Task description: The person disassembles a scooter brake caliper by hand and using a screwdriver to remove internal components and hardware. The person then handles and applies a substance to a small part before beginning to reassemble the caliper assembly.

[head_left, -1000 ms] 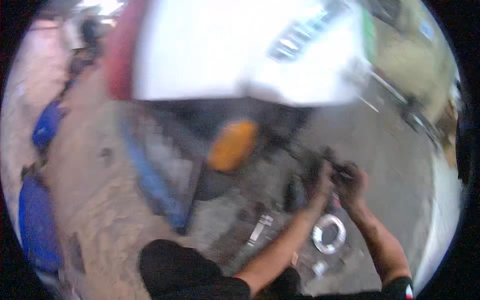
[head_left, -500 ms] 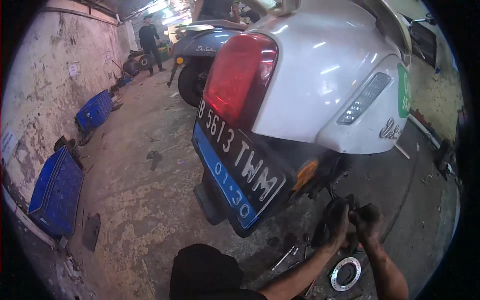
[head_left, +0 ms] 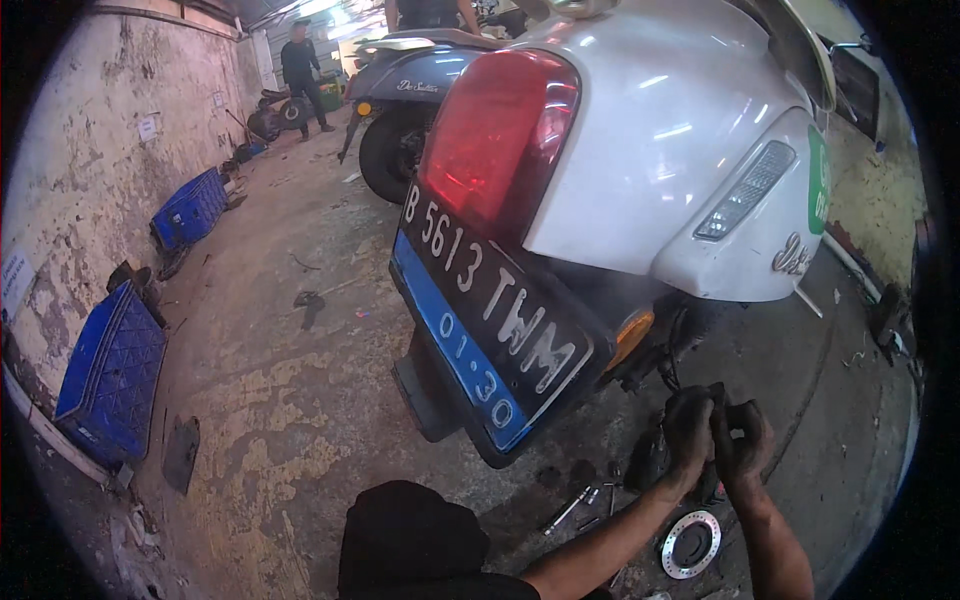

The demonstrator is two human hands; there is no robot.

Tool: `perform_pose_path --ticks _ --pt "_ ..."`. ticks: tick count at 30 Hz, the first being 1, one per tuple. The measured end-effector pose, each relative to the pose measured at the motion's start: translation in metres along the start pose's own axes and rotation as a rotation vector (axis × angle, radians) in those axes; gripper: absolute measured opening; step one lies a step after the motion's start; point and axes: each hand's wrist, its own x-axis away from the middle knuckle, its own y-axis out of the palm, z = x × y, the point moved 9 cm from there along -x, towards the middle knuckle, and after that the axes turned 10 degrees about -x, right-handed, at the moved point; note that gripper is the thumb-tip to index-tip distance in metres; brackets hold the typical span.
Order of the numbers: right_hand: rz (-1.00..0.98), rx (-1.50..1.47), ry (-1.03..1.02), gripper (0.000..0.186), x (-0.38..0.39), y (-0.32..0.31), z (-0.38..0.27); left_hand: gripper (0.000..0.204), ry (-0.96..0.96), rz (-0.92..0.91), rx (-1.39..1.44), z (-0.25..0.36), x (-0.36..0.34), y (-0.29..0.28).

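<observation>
Left hand point(head_left: 688, 430) and right hand point(head_left: 746, 442), both curled, meet below the white scooter's tail point(head_left: 625, 170), seemingly working a dark part point(head_left: 718, 398) between them; exact grip, I cannot tell. Steady handling seems needed next.

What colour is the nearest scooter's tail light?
The tail light is red, clearest in the head view.
</observation>
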Motion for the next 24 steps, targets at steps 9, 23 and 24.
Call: perform_pose_path --ticks 9,23,24 --pt "-0.138 -0.071 0.229 0.026 -0.017 0.006 0.007 0.030 0.103 -0.104 0.056 0.013 0.006 -0.010" --pt "-0.798 0.039 0.157 0.035 -0.018 0.062 0.004 0.019 -0.088 -0.049 0.371 -0.085 -0.007 0.015" --pt "-0.798 0.046 0.153 0.035 -0.020 0.060 0.001 0.019 -0.064 -0.026 0.407 -0.075 -0.010 0.014"
